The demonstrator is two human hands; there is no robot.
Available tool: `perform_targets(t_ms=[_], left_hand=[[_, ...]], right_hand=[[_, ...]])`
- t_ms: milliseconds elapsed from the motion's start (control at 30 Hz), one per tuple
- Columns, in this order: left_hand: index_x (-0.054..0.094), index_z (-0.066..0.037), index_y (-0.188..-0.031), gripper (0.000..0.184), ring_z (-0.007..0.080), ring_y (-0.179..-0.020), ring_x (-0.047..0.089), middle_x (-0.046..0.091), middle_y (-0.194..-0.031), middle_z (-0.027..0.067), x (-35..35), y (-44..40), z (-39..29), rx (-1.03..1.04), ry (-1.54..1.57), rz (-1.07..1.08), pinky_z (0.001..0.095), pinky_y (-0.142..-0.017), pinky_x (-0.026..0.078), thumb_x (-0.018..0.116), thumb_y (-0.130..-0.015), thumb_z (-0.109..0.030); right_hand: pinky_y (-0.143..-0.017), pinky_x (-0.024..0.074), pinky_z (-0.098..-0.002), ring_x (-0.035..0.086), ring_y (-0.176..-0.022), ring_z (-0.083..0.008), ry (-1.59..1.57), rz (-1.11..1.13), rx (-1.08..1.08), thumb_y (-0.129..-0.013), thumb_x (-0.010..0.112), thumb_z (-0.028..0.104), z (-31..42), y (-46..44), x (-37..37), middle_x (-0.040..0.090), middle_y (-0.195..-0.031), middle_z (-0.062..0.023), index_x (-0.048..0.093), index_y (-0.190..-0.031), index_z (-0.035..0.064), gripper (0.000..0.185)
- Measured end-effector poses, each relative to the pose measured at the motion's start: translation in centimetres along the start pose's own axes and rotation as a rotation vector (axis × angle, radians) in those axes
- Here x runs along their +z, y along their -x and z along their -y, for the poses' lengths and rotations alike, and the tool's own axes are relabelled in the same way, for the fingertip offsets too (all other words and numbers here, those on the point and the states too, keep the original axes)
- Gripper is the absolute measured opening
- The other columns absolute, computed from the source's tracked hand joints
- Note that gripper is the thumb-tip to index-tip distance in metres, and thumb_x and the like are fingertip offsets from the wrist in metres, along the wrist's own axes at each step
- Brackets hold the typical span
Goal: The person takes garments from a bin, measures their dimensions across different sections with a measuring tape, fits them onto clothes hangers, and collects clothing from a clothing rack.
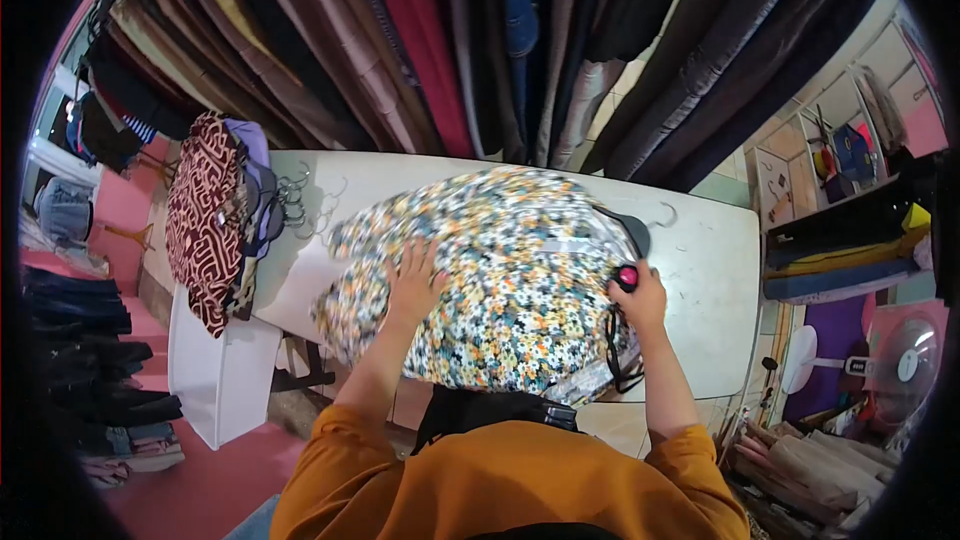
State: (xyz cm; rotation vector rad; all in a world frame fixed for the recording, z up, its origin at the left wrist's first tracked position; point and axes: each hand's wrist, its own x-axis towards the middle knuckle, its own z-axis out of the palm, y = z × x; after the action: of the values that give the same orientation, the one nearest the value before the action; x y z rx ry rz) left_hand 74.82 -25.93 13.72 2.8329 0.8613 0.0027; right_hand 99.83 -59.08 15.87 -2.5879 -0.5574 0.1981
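A floral garment in white, yellow, orange and dark tones lies spread on the white table, partly smeared by motion. My left hand rests flat on its left part with the fingers spread. At the garment's right edge my right hand is closed around a small black device with a pink round part. A black strap hangs below that hand. A dark hanger pokes out of the garment at the upper right, its metal hook lying on the table.
On the table's left end lies a pile of clothes topped by a maroon patterned garment, with several hanger hooks beside it. Hanging trousers line the far side. A fan stands at the right.
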Motion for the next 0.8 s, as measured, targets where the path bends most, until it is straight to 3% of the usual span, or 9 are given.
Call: perform_targets(t_ms=[200,367,467,533,600,667,700,767,800], left_hand=[[0.032,-0.019,-0.144,0.059,0.0281,-0.142,0.018,0.029,-0.151,0.0054,3.1,-12.0,-13.5,0.510,0.034,-0.030,0.0624,-0.109,0.013,0.051,-0.092,-0.040],[0.037,-0.014,-0.141,0.055,0.0336,-0.141,0.018,0.029,-0.150,0.0102,2.3,-9.2,-23.2,0.629,0.049,-0.067,0.0578,-0.111,0.011,0.050,-0.093,-0.037],[0.041,-0.011,-0.138,0.056,0.0357,-0.137,0.024,0.034,-0.145,0.0154,1.1,-4.0,-20.7,0.620,0.294,-0.098,0.0551,-0.110,0.016,0.056,-0.089,-0.035],[0.046,-0.008,-0.132,0.059,0.0381,-0.129,0.033,0.041,-0.138,0.0180,-2.6,-1.9,-17.0,0.407,0.229,0.083,0.0531,-0.105,0.024,0.065,-0.081,-0.032],[0.048,-0.005,-0.125,0.060,0.0387,-0.119,0.040,0.046,-0.130,0.0188,-1.2,0.9,-11.1,0.318,0.253,-0.149,0.0513,-0.097,0.030,0.071,-0.074,-0.028],[0.054,-0.003,-0.112,0.050,0.0369,-0.108,0.048,0.054,-0.115,0.0165,-2.2,4.1,-7.0,0.228,0.277,-0.156,0.0478,-0.089,0.037,0.073,-0.072,-0.026],[0.054,-0.003,-0.112,0.050,0.0369,-0.108,0.048,0.054,-0.115,0.0165,-2.1,5.9,-5.7,0.217,0.278,-0.148,0.0478,-0.089,0.037,0.073,-0.072,-0.026],[0.059,-0.003,-0.097,0.040,0.0342,-0.095,0.054,0.058,-0.098,0.0137,-1.7,9.0,-3.8,0.220,0.374,0.057,0.0440,-0.080,0.042,0.075,-0.070,-0.027],[0.059,-0.003,-0.097,0.040,0.0342,-0.095,0.054,0.058,-0.098,0.0137,-1.8,9.9,-4.1,0.216,0.373,0.057,0.0440,-0.080,0.042,0.075,-0.070,-0.027]], right_hand=[[-0.071,0.0469,-0.0456,0.061,-0.080,-0.0371,0.021,-0.351,0.397,-0.069,0.070,0.039,-10.0,4.8,-4.8,0.059,-0.088,-0.0186,0.056,-0.100,0.0061,0.047],[-0.071,0.0469,-0.0467,0.061,-0.083,-0.0381,0.250,-0.431,0.662,-0.075,0.065,0.047,-17.9,6.7,-7.3,0.060,-0.090,-0.0185,0.055,-0.106,0.0075,0.051],[-0.072,0.0467,-0.0474,0.061,-0.084,-0.0377,0.297,-0.425,0.703,-0.078,0.061,0.050,-20.3,7.0,-7.8,0.059,-0.094,-0.0176,0.054,-0.111,0.0093,0.052],[-0.071,0.0471,-0.0470,0.060,-0.085,-0.0385,0.329,-0.422,0.667,-0.079,0.060,0.051,-21.1,7.0,-7.8,0.059,-0.092,-0.0178,0.053,-0.111,0.0092,0.053],[-0.072,0.0467,-0.0481,0.058,-0.091,-0.0384,0.365,-0.427,0.686,-0.078,0.061,0.051,-21.4,6.7,-7.5,0.058,-0.096,-0.0177,0.053,-0.111,0.0097,0.053],[-0.073,0.0463,-0.0493,0.057,-0.096,-0.0383,0.415,-0.414,0.699,-0.078,0.062,0.051,-21.2,7.2,-7.5,0.058,-0.100,-0.0176,0.053,-0.111,0.0102,0.054],[-0.074,0.0446,-0.0520,0.053,-0.102,-0.0377,0.538,-0.442,0.681,-0.078,0.061,0.053,-20.9,7.3,-7.6,0.055,-0.107,-0.0163,0.053,-0.112,0.0114,0.054],[-0.080,0.0394,-0.0571,0.044,-0.115,-0.0352,0.652,-0.541,0.608,-0.078,0.062,0.053,-19.2,7.2,-7.9,0.051,-0.118,-0.0132,0.053,-0.111,0.0116,0.054],[-0.080,0.0394,-0.0571,0.044,-0.115,-0.0352,0.652,-0.538,0.605,-0.078,0.062,0.053,-17.6,7.2,-8.0,0.051,-0.118,-0.0132,0.053,-0.111,0.0116,0.054]])
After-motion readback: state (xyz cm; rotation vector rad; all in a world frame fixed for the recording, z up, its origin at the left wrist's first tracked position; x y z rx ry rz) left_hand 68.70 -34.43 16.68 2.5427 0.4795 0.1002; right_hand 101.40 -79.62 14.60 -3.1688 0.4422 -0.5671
